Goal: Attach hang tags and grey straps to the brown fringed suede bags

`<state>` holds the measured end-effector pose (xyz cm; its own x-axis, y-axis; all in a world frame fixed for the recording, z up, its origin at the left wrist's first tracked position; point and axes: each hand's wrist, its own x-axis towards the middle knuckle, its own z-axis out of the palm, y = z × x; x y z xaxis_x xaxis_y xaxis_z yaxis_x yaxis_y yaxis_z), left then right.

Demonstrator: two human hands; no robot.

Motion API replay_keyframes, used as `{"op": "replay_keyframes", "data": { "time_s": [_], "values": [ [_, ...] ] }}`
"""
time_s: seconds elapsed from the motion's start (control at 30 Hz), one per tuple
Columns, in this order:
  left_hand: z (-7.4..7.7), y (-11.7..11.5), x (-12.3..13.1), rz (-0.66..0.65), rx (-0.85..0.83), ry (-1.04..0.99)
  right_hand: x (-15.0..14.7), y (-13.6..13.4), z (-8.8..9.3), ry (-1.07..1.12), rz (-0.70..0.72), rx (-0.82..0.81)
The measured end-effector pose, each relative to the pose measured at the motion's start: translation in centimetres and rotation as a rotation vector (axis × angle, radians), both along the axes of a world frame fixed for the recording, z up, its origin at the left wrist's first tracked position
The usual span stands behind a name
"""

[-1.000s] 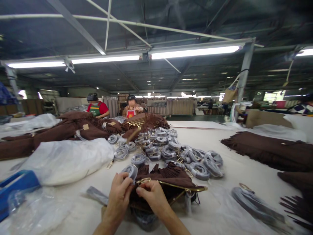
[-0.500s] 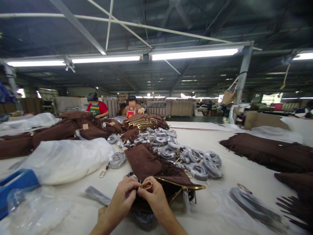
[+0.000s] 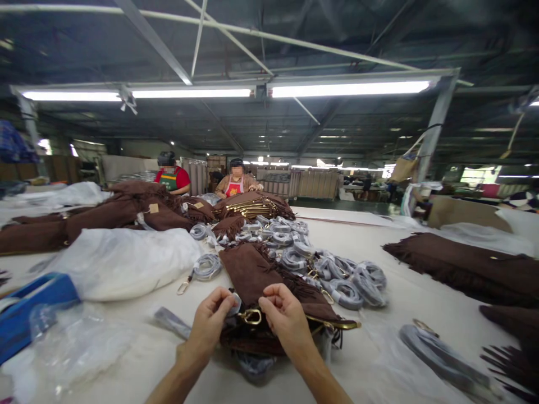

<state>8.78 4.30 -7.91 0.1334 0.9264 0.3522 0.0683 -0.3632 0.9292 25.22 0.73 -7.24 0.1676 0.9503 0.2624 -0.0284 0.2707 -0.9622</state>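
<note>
A brown suede fringed bag [image 3: 256, 275] with a gold frame lies on the white table [image 3: 421, 292] just in front of me. My left hand [image 3: 210, 325] pinches a small clear wrapped piece at the bag's near left edge. My right hand [image 3: 284, 317] is curled with thumb and fingers pinched over the bag, just right of a gold ring clasp [image 3: 251, 317] that lies between both hands. A grey flat strap [image 3: 172, 322] lies left of my left hand.
Several coiled grey wrapped straps [image 3: 311, 264] are heaped beyond the bag. White plastic bags [image 3: 122, 264] and a blue object [image 3: 33, 306] lie at left. More brown fringed bags [image 3: 467, 266] lie at right and far left. Two people [image 3: 236, 179] work at the table's far end.
The bag's brown flap was thrown open away from me. My hands, first together at the gold clasp, have drawn slightly apart, leaving the ring showing between them.
</note>
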Motion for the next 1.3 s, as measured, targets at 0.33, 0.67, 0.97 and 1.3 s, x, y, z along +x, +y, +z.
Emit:
{"op": "replay_keyframes", "data": {
  "time_s": [0.33,0.67,0.97,1.3],
  "values": [
    [2.4,-2.0,-1.4,-0.279,0.156,0.296,0.0,-0.7,0.9,0.377,0.230,-0.108],
    [1.3,-2.0,0.0,-0.260,0.063,0.144,-0.2,-2.3,2.6,0.112,0.488,-0.047],
    [0.0,-1.3,1.1,-0.247,-0.350,-0.525,1.3,-2.1,2.5,-0.203,0.560,-0.259],
    [0.3,-2.5,1.6,-0.332,-0.218,0.012,-0.4,-1.5,2.6,0.158,0.419,-0.005]
  ]
}}
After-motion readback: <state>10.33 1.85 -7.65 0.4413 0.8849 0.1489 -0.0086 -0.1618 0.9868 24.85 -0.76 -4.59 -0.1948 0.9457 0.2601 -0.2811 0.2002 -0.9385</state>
